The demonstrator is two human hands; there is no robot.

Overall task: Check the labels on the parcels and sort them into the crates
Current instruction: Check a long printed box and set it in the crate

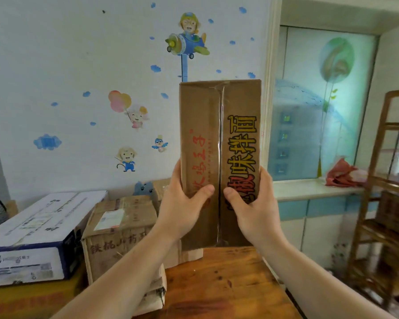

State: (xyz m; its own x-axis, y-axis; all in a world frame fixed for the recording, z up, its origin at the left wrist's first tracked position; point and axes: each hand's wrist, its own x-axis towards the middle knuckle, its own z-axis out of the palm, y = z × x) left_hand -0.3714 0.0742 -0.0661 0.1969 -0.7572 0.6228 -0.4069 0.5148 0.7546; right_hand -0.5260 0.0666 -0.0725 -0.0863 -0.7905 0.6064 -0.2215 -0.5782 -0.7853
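a: where's the parcel (219, 134)?
b: upright in front of me, above the wooden table (217, 284). my left hand (182, 203) and right hand (255, 203) grip its lower sides, thumbs pressed on the printed face.

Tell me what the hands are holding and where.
A tall cardboard box, upright: the left hand and right hand grip its lower half from opposite sides, thumbs on the front.
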